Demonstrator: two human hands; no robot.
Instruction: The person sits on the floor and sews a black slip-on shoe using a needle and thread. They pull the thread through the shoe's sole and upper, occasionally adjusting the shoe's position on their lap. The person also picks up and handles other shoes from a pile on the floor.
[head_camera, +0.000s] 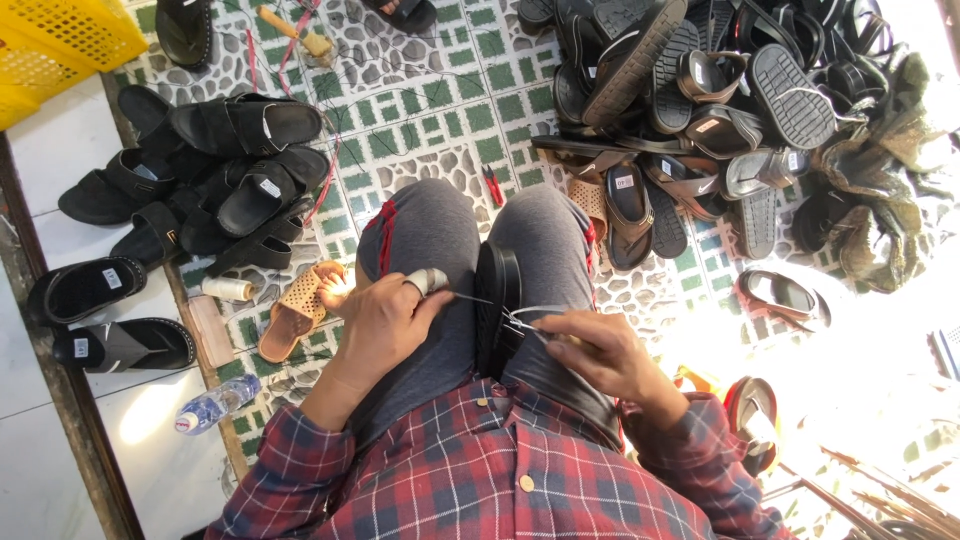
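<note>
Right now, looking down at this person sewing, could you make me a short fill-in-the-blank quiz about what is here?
1. The black sandal is held upright between the person's ____.
2. The left hand has tape wrapped round one ____.
3. The right hand pinches a thin metal ____ at the sandal's edge.
4. The basket in the top left corner is ____ in colour.

Missing words: knees; finger; needle; yellow

1. One view only — a head-worn camera looking steeply down over the person's chest and lap.
2. It sits close above the left hand (385, 320) and right hand (600, 350).
3. Beyond the hands — tiled floor (440, 110).
</note>
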